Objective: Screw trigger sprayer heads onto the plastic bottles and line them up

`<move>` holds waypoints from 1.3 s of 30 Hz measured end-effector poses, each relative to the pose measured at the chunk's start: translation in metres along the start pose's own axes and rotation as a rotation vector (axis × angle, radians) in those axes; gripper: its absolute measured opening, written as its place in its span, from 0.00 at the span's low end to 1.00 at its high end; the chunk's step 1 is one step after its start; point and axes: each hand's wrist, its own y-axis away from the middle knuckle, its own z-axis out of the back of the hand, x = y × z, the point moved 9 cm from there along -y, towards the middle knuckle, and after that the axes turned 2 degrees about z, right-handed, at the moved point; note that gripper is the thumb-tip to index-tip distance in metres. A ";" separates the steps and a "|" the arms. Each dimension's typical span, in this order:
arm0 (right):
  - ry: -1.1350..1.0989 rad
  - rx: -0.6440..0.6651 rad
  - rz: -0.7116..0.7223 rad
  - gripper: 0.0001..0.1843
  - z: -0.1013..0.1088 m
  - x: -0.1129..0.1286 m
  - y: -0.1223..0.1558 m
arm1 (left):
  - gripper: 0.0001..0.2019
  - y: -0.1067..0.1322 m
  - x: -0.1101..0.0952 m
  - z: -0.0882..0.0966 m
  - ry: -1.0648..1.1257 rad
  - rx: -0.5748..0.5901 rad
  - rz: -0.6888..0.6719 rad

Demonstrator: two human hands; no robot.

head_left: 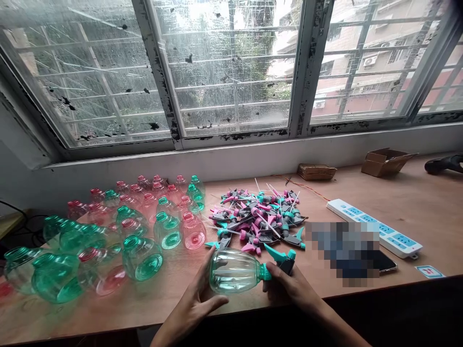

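Observation:
A clear green spray bottle lies on its side in front of me, its neck pointing right. My left hand cups the bottle's base, thumb stretched out below it and fingers partly hidden behind. At the neck, my right hand grips a trigger spray head with a teal trigger and collar and a dark grey body. Just beyond the bottle is a heap of spray heads in pink, teal and grey, some with thin tubes. Green bottles and pink bottles without heads stand to the left.
A white power strip lies on the wooden table at right, beside a phone-like object partly blurred out. A small card sits near the front edge. Cardboard boxes stand at the back below the window.

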 end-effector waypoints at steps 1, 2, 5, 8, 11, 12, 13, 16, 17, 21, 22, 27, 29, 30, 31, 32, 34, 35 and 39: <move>0.003 0.004 0.014 0.31 0.001 0.000 -0.001 | 0.53 0.000 0.000 0.002 -0.014 -0.006 -0.015; 0.020 0.011 0.035 0.30 0.001 0.001 -0.001 | 0.54 0.001 0.000 0.003 -0.017 -0.008 -0.027; 0.094 0.041 0.095 0.22 0.000 0.010 0.000 | 0.55 0.001 0.001 0.006 0.042 0.015 -0.036; 0.112 0.085 0.166 0.15 -0.006 0.025 0.002 | 0.53 -0.001 0.000 0.008 0.059 0.025 -0.041; 0.173 0.105 0.260 0.19 -0.009 0.039 0.004 | 0.48 -0.004 0.003 0.011 0.041 0.012 -0.010; 0.186 0.106 0.267 0.20 -0.009 0.038 0.003 | 0.46 -0.005 0.005 0.011 0.042 0.009 0.002; 0.183 0.109 0.258 0.20 -0.009 0.035 0.002 | 0.45 -0.005 0.006 0.012 0.045 0.004 0.009; 0.097 0.101 0.162 0.20 -0.005 0.014 -0.002 | 0.45 -0.006 0.007 0.013 0.052 -0.008 -0.005; 0.056 0.085 0.126 0.21 -0.003 0.007 -0.003 | 0.45 -0.006 0.006 0.013 0.052 -0.008 -0.011; -0.110 0.064 0.006 0.26 -0.004 -0.011 -0.002 | 0.44 -0.005 0.003 0.013 0.022 -0.019 -0.016; -0.114 0.067 -0.005 0.25 -0.005 -0.012 -0.001 | 0.44 -0.005 0.002 0.013 0.019 -0.023 -0.017; -0.008 0.038 0.045 0.20 -0.003 -0.006 -0.001 | 0.44 -0.005 0.000 0.012 0.036 -0.027 -0.038; -0.006 0.024 0.054 0.21 -0.001 -0.006 -0.003 | 0.41 -0.005 -0.002 0.011 0.043 -0.028 -0.045; -0.003 0.018 0.062 0.21 -0.001 -0.005 -0.003 | 0.39 -0.005 -0.003 0.011 0.048 -0.028 -0.049; 0.003 0.014 0.072 0.21 -0.001 -0.003 -0.003 | 0.39 -0.005 -0.004 0.010 0.052 -0.028 -0.054; 0.010 0.010 0.076 0.21 -0.001 -0.002 -0.004 | 0.39 -0.004 -0.005 0.010 0.054 -0.028 -0.059; 0.023 0.007 0.060 0.23 -0.002 -0.001 -0.005 | 0.38 -0.003 -0.007 0.009 0.047 -0.029 -0.068; 0.026 0.006 0.042 0.25 -0.003 -0.001 -0.005 | 0.37 -0.003 -0.007 0.009 0.033 -0.031 -0.075; 0.010 -0.002 -0.015 0.30 -0.008 -0.003 -0.008 | 0.32 -0.002 -0.004 0.011 -0.087 -0.071 -0.133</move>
